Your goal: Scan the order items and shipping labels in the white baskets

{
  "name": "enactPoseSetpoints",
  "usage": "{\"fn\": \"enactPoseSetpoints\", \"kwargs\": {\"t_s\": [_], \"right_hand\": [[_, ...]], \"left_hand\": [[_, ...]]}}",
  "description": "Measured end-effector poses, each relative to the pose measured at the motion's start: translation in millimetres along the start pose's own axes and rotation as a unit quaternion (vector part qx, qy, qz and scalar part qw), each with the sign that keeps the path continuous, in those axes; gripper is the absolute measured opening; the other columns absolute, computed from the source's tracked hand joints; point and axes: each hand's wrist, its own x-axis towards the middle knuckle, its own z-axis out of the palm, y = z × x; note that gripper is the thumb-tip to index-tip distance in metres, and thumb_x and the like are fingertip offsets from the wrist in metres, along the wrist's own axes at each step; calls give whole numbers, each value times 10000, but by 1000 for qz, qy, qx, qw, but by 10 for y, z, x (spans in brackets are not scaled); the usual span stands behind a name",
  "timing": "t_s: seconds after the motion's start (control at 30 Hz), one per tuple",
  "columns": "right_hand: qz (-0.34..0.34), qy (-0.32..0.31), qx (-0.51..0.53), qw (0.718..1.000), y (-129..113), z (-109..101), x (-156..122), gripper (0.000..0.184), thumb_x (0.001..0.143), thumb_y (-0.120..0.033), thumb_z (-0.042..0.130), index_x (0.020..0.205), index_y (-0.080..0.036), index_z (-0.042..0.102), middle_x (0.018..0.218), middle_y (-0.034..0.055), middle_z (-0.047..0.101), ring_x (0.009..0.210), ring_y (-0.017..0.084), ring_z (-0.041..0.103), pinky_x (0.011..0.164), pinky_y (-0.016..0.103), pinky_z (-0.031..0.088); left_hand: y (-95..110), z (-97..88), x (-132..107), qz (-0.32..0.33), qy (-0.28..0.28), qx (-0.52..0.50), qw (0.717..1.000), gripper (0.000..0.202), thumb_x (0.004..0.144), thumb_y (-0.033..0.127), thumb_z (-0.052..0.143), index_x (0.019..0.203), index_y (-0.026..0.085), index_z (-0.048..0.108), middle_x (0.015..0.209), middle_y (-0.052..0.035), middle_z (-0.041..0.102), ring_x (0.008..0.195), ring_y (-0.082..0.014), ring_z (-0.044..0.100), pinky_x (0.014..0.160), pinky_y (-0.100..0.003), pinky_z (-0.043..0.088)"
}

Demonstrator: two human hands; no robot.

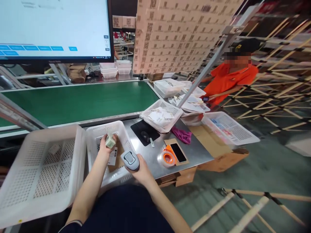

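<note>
The left hand (pixel 107 144) held a small pale packet (pixel 110 141), squarish and faintly greenish, pinched in its fingers over a white perforated basket (pixel 121 129) on the metal desk (pixel 155 155). The right hand (pixel 141 171) was wrapped around a grey scanner (pixel 130 159) with a light button panel on top, just beside the basket's near edge. A card with printed labels (pixel 113 157) lay in the basket under the packet.

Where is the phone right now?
In the head view, the phone lies face up on the metal table, right of the right hand, beside the orange tape dispenser and just below the purple cloth.
</note>
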Motion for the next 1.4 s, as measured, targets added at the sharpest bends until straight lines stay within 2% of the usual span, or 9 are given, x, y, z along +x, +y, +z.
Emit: {"fn": "enactPoseSetpoints", "kwargs": {"t_s": [0.13,0.33,0.47,0.57,0.8,1.0,1.1,1.23,1.4], "right_hand": [[-33,-22,10,999,-220,-114,91,436,734,-471,840,1035,-193,693,1071,87,674,937,262,699,886,429,585],[33,-96,143,985,-295,-385,114,670,671,-517,946,1177,-177,665,1193,123,771,1123,311,740,1046,480,586],[7,-93,180,979,-342,-698,210,754,685,-556,964,1254,-159,671,1294,167,778,1244,344,734,1152,530,554],[-30,-67,168,983,-404,-970,285,727,702,-554,969,1244,-164,681,1244,150,791,1189,332,747,1098,511,585],[-112,-89,92,985,-482,-1475,296,504,792,-463,916,1149,-195,683,1161,92,774,1065,277,743,964,427,604],[-189,-157,4,969,-559,-1694,309,378,837,-405,887,1079,-184,699,1061,55,719,928,223,700,842,340,562],[-189,-170,7,967,-537,-1750,351,387,828,-400,886,1094,-183,706,1050,57,724,904,224,697,819,338,562],[-122,-174,78,974,-466,-1793,449,526,798,-429,925,1216,-185,718,1166,88,782,1074,287,756,970,426,603],[-90,-254,140,953,-430,-1778,534,587,796,-415,922,1291,-168,729,1273,116,811,1197,319,766,1095,476,593]], "left_hand": [[-41,56,-125,2,-21,-42,999,413,1206,448,363,1188,120,613,885,-81,670,664,-120,688,620,-178,604],[-194,-18,-216,64,-246,15,967,422,1129,473,531,1293,109,667,932,-81,620,728,-128,627,558,-199,518],[-219,-70,-149,114,-285,171,936,703,773,455,1007,1338,173,698,965,-39,672,726,-117,638,625,-208,557],[-200,-3,-154,167,-270,301,899,764,584,482,1112,1162,151,738,1004,-73,751,816,-196,727,767,-305,628],[-111,403,-515,337,-299,572,685,479,627,250,1034,1058,126,865,1163,-160,788,1101,-282,723,1004,-299,561],[-129,427,-673,440,-219,636,595,309,617,189,952,919,197,888,1153,-162,766,1276,-378,644,1287,-474,411],[-193,283,-676,594,-155,655,440,238,648,193,885,871,276,889,1273,-149,704,1472,-428,492,1381,-599,247],[-263,87,-630,739,-103,618,249,127,799,242,845,798,363,883,1140,-136,633,1332,-356,540,1339,-591,345],[-279,-3,-601,751,-98,602,253,114,800,298,938,733,352,863,1018,-140,593,1208,-325,593,1285,-555,471]]}}
